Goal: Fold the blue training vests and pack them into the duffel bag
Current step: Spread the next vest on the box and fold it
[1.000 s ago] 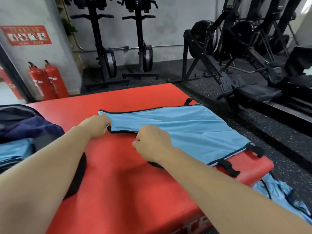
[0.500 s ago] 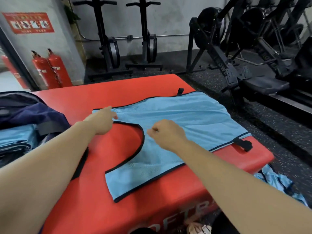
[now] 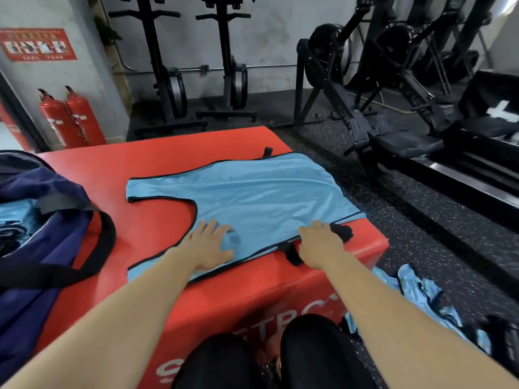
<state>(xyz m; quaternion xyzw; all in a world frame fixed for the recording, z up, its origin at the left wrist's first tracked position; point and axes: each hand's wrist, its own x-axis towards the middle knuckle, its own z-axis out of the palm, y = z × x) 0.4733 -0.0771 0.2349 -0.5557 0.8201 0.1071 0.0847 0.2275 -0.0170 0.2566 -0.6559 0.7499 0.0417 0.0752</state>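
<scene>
Vest point(image 3: 252, 197) on red box point(image 3: 157, 158): left hand point(image 3: 209, 245) presses it, fingers flat; right hand point(image 3: 320, 244) grips its hem, fingers curled.

Single head cam, wide-angle, pitched forward and down, close over the red box point(image 3: 95, 169) at 6 o'clock; rowing machines point(image 3: 362, 130) farther at 1 o'clock, wall point(image 3: 266, 37) at 12.

training vest point(image 3: 252, 197): light blue, black edging and straps; desk point(image 3: 168, 141): red, white lettering on its front; duffel bag point(image 3: 36, 276): navy, black strap; fire extinguishers point(image 3: 75, 119): red; floor point(image 3: 407, 248): black with pale speckles; rowing machines point(image 3: 365, 127): black.
</scene>
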